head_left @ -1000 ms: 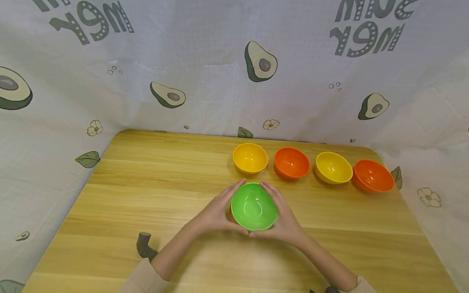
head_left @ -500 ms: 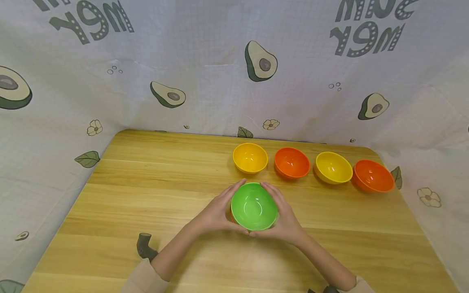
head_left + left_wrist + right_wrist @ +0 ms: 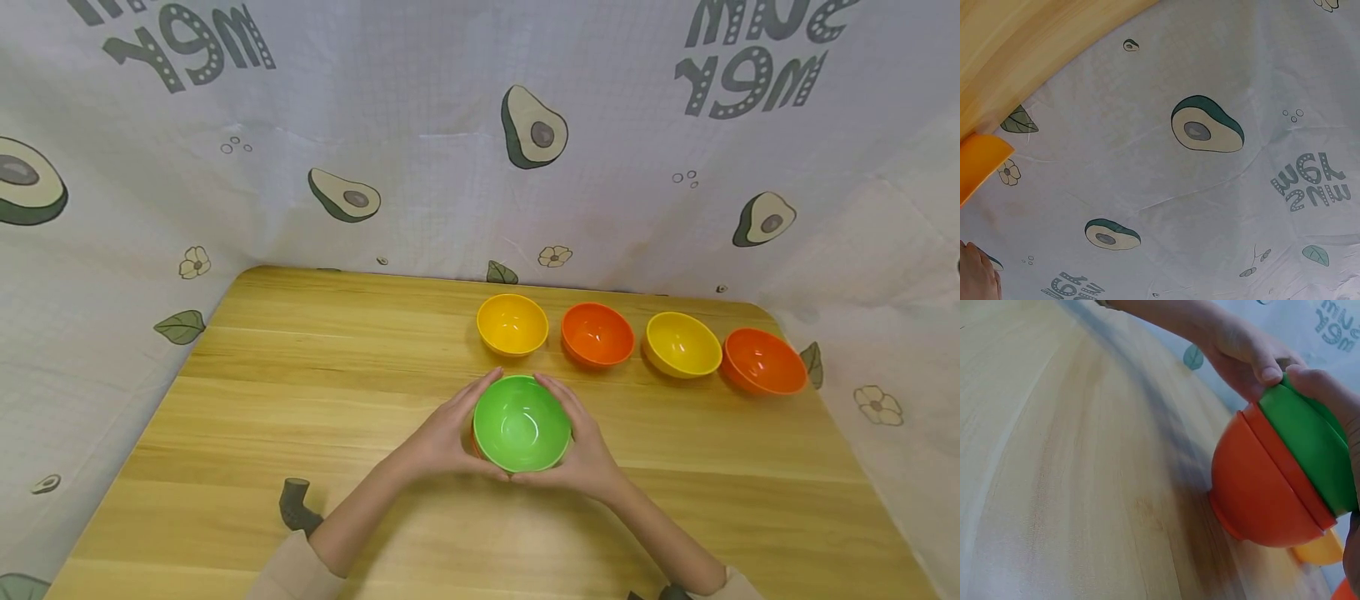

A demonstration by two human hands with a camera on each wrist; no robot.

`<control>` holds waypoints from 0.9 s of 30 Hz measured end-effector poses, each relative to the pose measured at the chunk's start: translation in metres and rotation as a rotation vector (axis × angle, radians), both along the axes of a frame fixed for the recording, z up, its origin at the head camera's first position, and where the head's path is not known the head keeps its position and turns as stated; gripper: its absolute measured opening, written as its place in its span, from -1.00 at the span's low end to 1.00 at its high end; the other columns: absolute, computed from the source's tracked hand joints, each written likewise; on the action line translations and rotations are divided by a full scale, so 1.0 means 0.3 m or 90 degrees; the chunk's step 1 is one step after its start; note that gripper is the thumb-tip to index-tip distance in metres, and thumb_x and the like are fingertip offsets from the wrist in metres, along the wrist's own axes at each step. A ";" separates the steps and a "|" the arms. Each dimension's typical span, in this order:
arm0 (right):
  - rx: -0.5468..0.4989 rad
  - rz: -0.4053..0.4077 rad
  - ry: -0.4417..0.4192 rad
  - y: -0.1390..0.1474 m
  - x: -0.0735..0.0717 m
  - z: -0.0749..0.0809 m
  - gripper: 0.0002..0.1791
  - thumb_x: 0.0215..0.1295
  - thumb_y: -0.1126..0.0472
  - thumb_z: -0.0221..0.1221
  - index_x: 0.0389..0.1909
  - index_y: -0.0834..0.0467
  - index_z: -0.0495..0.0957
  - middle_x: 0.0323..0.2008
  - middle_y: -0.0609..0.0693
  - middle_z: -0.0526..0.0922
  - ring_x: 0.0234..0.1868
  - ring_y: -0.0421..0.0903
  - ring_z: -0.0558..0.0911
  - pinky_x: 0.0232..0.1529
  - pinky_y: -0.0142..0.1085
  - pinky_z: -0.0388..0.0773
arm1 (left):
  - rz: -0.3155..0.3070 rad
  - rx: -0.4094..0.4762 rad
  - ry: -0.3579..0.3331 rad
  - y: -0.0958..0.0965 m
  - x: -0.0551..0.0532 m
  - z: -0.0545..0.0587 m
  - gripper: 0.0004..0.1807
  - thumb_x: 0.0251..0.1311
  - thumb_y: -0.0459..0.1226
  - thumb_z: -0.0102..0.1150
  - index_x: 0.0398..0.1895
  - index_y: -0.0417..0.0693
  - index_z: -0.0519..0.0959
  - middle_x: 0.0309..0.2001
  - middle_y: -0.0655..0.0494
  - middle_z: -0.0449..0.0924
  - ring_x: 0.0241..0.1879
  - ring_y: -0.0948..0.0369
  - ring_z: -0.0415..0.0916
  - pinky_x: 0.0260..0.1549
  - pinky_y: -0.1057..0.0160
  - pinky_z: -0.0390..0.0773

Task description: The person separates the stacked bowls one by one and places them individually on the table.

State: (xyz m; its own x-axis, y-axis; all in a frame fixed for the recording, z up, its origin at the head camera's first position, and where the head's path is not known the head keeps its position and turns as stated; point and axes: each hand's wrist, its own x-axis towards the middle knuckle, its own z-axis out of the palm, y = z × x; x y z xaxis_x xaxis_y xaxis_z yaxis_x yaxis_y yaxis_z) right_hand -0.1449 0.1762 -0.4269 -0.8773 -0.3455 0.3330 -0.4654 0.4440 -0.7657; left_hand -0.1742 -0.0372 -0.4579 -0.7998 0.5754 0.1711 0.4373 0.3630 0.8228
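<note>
A green bowl [image 3: 521,423] sits nested on an orange bowl [image 3: 1260,481], upright on the wooden table in the right wrist view. What looks like a second green rim shows at the top of the stack there. My left hand [image 3: 444,433] curves round the green bowl's left side, thumb at the near edge. On the other side my right hand [image 3: 581,450] grips it in the same way, and the thumbs almost meet in front. In the head view the hands and the green bowl hide most of the orange bowl. Only a bit of my left hand enters the left wrist view.
Behind the stack runs a row of bowls: an amber bowl [image 3: 512,325], an orange-red bowl [image 3: 597,335], a yellow bowl [image 3: 681,345] and another orange bowl [image 3: 764,362] near the table's right edge. A white avocado-print cloth [image 3: 435,100] hangs behind the wooden table [image 3: 300,383].
</note>
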 end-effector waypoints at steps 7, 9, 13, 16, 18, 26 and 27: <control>-0.011 0.001 -0.010 0.007 -0.001 -0.001 0.22 -0.58 0.33 0.57 0.29 0.35 0.15 0.20 0.24 0.33 0.16 -0.01 0.38 0.13 -0.34 0.36 | 0.001 0.004 0.011 -0.002 0.000 -0.005 0.33 -0.40 -0.01 0.56 0.44 0.36 -0.18 0.43 0.28 -0.03 0.38 0.15 0.02 0.26 -0.05 0.18; -0.014 0.001 -0.013 0.008 -0.001 0.002 0.22 -0.58 0.34 0.57 0.29 0.35 0.15 0.21 0.23 0.32 0.17 -0.06 0.37 0.13 -0.38 0.35 | 0.002 0.004 0.014 -0.002 0.000 -0.007 0.34 -0.41 -0.01 0.56 0.44 0.36 -0.19 0.43 0.27 -0.02 0.38 0.15 0.02 0.26 -0.05 0.18; -0.035 0.007 -0.010 0.017 -0.007 -0.002 0.23 -0.60 0.37 0.56 0.29 0.36 0.14 0.20 0.25 0.33 0.17 -0.11 0.37 0.13 -0.42 0.34 | 0.005 0.005 0.014 -0.002 -0.001 -0.010 0.35 -0.42 -0.01 0.56 0.45 0.36 -0.20 0.42 0.21 0.00 0.37 0.13 0.03 0.25 -0.05 0.19; -0.068 0.014 -0.016 0.037 -0.021 -0.024 0.26 -0.62 0.40 0.56 0.32 0.32 0.12 0.21 0.25 0.33 0.16 -0.15 0.37 0.11 -0.44 0.37 | 0.010 0.003 0.004 -0.002 0.000 -0.010 0.36 -0.43 0.00 0.56 0.44 0.38 -0.21 0.42 0.19 0.01 0.37 0.13 0.04 0.25 -0.04 0.19; -0.094 0.017 -0.024 0.053 -0.031 -0.037 0.29 -0.63 0.41 0.56 0.34 0.28 0.10 0.24 0.22 0.30 0.17 -0.19 0.36 0.11 -0.44 0.38 | 0.010 0.002 -0.001 -0.002 0.000 -0.010 0.36 -0.42 0.00 0.56 0.44 0.38 -0.21 0.42 0.17 0.02 0.36 0.12 0.05 0.25 -0.05 0.20; -0.206 0.051 -0.030 0.094 -0.050 -0.015 0.34 -0.65 0.55 0.50 0.37 0.25 0.04 0.32 0.21 0.19 0.22 -0.13 0.33 0.13 -0.41 0.40 | 0.006 0.004 -0.006 -0.001 -0.003 -0.012 0.35 -0.42 -0.02 0.57 0.45 0.31 -0.17 0.42 0.21 0.02 0.35 0.13 0.08 0.24 -0.04 0.22; -0.215 0.056 -0.026 0.095 -0.050 -0.010 0.33 -0.66 0.56 0.49 0.37 0.27 0.04 0.32 0.23 0.18 0.22 -0.12 0.33 0.13 -0.40 0.40 | 0.005 0.005 -0.006 -0.002 -0.002 -0.011 0.34 -0.42 -0.02 0.57 0.45 0.29 -0.16 0.42 0.21 0.02 0.35 0.13 0.08 0.24 -0.04 0.22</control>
